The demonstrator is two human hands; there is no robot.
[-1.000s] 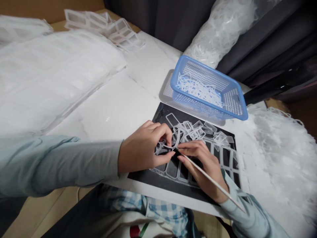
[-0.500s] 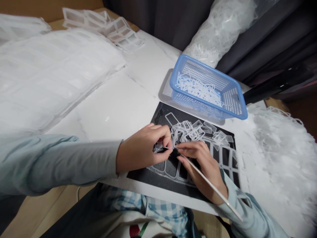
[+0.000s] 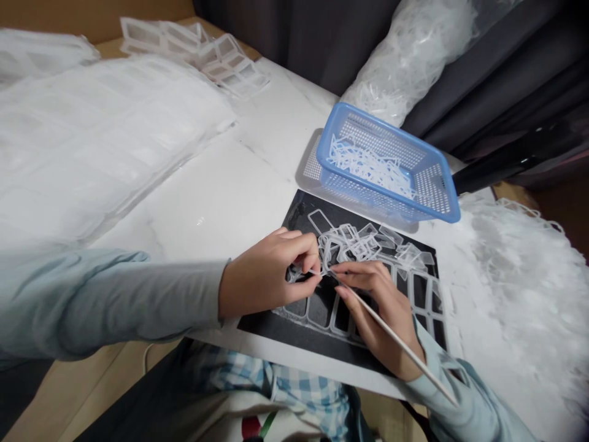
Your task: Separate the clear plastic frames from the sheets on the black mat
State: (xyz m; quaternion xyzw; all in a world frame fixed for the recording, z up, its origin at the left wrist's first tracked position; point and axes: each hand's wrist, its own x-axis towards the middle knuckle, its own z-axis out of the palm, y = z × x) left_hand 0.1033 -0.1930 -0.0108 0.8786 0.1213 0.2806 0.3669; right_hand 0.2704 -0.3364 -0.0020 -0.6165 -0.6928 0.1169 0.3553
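Over a black mat (image 3: 276,337), my left hand (image 3: 271,270) pinches a small translucent rectangular frame piece (image 3: 327,253) between thumb and forefinger. My right hand (image 3: 380,313), close beside it, grips a thin white stick (image 3: 405,350) whose long end slants back over the wrist; its tip is near the left fingertips. Beneath both hands lies a translucent sheet of joined rectangular frames (image 3: 319,313). A heap of loose frame pieces (image 3: 356,242) rests on the mat just beyond the fingers.
A blue basket (image 3: 386,205) behind the mat holds many thin white strips. At left lies a thick stack of translucent sheets (image 3: 101,141), with more folded sheets (image 3: 230,64) behind. A pile of clear scraps (image 3: 529,294) is at right; a bulging clear bag (image 3: 409,61) stands at the back.
My right hand has shifted very slightly to the right with the stick, so the fingertips are a little farther from the left hand's. The left hand keeps its pinch.
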